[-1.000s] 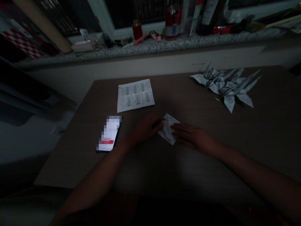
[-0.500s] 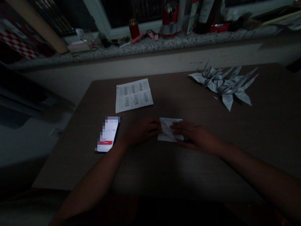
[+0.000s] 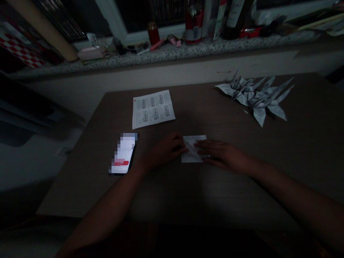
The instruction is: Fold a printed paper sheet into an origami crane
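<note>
On the dark worktop [image 3: 242, 186], a heap of folded paper cranes [image 3: 255, 95] lies at the far right, a printed sheet [image 3: 153, 108] at the far left, and a lit phone [image 3: 123, 153] near the left edge. The right hand [image 3: 223, 154] lies flat, its grip spread, fingers pressing the paper [image 3: 188, 157]. The left hand [image 3: 163, 150] touches the paper's left edge; I cannot tell whether its grip pinches. The paper is a small, pale, printed rectangle with diagonal creases, flat at mid-worktop between the hands.

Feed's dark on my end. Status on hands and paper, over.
Left hand at left edge of folded paper, grip unclear. Right hand flat on it. Phone, printed sheet, paper cranes lie apart, nothing in the way.
</note>
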Motion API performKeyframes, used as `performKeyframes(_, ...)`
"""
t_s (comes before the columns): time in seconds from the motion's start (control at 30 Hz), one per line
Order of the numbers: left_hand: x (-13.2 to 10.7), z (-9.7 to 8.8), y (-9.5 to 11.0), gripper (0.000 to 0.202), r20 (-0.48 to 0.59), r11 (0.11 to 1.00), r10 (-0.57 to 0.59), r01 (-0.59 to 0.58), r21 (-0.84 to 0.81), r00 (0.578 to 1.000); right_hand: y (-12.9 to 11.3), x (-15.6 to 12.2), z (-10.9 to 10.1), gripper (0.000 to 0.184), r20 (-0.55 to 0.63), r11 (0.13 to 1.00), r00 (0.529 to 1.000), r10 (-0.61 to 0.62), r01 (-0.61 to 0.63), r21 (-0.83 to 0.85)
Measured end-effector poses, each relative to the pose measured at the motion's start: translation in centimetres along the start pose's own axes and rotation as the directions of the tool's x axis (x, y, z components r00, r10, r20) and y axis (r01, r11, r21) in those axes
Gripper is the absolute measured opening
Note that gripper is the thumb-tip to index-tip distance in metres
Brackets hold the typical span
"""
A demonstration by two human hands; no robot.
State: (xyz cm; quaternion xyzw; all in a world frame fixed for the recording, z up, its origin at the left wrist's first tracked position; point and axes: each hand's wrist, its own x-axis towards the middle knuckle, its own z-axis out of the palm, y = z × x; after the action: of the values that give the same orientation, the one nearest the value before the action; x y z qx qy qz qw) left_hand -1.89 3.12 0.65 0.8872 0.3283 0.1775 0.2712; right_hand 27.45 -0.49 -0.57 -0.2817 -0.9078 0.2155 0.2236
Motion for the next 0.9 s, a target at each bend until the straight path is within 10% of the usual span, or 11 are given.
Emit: performKeyframes(0.9,0.8,1.8,1.1,0.01,-0.284,0.913,-0.187,0.274,0.304,0.94,-1.5,0.2,1.6,0.045,0.056,0.952,0.998,-0.012,0.029,-0.305)
